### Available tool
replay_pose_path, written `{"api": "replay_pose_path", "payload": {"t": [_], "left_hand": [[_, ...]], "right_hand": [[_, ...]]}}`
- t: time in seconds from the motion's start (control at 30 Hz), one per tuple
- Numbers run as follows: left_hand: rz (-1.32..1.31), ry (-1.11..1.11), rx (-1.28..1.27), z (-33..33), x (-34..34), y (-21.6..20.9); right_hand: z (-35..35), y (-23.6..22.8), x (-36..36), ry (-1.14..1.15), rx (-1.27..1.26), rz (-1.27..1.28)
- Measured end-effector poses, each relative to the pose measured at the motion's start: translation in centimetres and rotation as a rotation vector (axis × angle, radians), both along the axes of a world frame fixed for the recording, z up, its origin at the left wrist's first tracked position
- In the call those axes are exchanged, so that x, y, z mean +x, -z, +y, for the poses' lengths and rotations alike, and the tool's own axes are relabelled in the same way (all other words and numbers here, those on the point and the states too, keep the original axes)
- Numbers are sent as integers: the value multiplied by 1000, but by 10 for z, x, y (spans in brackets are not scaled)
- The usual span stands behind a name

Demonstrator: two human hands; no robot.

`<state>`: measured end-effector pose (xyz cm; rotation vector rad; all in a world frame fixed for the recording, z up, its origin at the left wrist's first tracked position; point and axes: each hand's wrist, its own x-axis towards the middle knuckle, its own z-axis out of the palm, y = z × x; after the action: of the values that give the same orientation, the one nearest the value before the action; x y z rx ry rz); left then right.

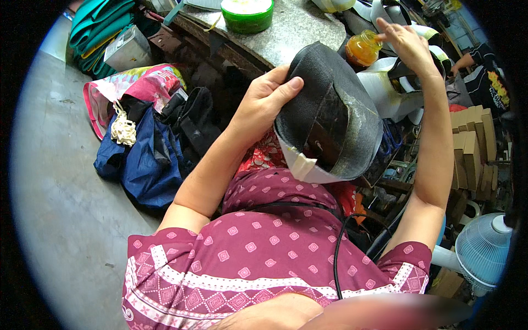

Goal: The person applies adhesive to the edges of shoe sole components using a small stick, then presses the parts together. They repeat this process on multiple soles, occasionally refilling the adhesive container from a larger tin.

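My left hand [267, 96] grips the edge of a black shoe upper [313, 82], thumb on its outer face. The upper is a curved, leather-like piece with a pale inner side and a strip of cream tape [302, 166] at its lower edge. It is held tilted above my lap. My right hand [407, 47] reaches out to a glass jar [363, 48] of orange-yellow liquid, its fingers apart and one fingertip at the jar's mouth. Whether that fingertip goes inside I cannot tell.
A green tub [247, 17] stands on the grey worktop [300, 30]. Several pale curved pieces [385, 88] lie around the jar. Bags [148, 154] rest on the floor at left. A fan [484, 250] and cardboard pieces [473, 148] are at right, with another person [484, 82] beyond.
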<state>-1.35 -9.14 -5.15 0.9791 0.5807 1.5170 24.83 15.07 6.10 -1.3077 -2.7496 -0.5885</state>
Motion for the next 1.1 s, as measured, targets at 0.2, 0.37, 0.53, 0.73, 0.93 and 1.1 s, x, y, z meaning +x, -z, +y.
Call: {"api": "replay_pose_path", "payload": {"t": [0.2,0.37,0.53,0.73,0.93,1.1], "left_hand": [[5,17,-5,5,4,7],[-50,28,14,5,7,7],[-113,49,-6,4,15,5],[-38,44,-2,6,23,1],[-66,47,13,8,21,-5],[-32,64,-14,8,20,-5]], "right_hand": [[-54,-16,-7,-39,-297,481],[-138,-1,-24,-501,-737,856],[-178,67,-31,-362,-723,699],[-186,80,-30,-317,-908,911],[-188,82,-31,-347,-570,790],[-185,86,-30,-322,-410,719]]}}
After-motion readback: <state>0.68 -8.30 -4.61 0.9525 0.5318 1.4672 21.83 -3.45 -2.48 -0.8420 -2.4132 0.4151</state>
